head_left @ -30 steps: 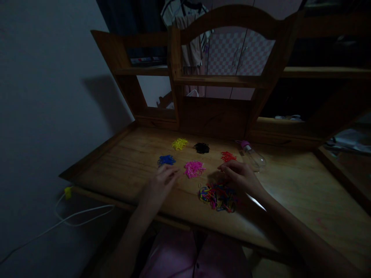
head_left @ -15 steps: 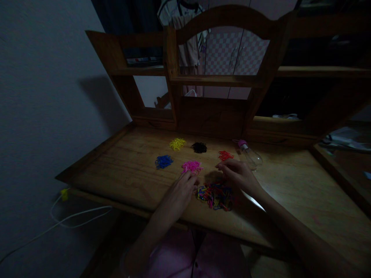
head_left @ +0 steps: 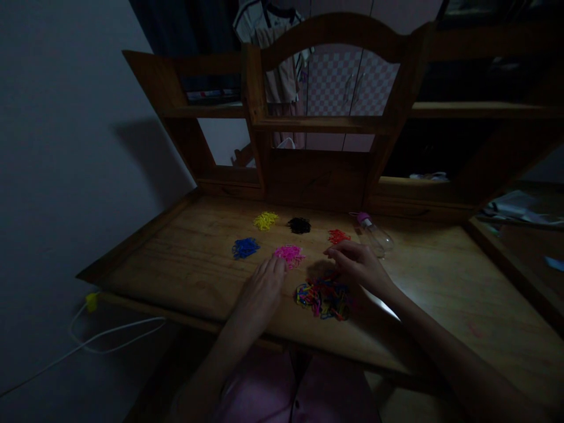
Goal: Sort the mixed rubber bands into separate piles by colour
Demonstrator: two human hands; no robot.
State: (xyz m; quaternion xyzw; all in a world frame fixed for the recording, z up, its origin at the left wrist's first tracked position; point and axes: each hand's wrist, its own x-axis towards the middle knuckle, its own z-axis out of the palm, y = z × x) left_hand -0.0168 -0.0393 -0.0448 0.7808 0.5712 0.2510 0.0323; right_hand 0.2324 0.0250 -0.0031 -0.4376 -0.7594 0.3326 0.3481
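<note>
My left hand (head_left: 267, 285) rests on the desk with its fingers stretched forward, fingertips at the near left edge of a pile of small pink clip-like pieces (head_left: 289, 256); nothing shows in it. My right hand (head_left: 359, 262) hovers just short of the red pile (head_left: 339, 236), thumb and forefinger pinched together. Whatever they hold is too small to make out. Between and below both hands lies a heap of mixed-colour pieces (head_left: 324, 298). Further piles are blue (head_left: 245, 248), yellow (head_left: 265, 221) and black (head_left: 299, 225).
A clear bulb-shaped bottle with a purple cap (head_left: 363, 218) lies beyond my right hand. The wooden desk (head_left: 176, 252) has a shelf unit (head_left: 317, 124) along its back. A white cable (head_left: 118, 325) hangs off the left front edge.
My left hand has drawn back left from the mixed heap and pink pile, its fingers straightening. My right hand stays pinched in nearly the same place. The view has shifted slightly.
</note>
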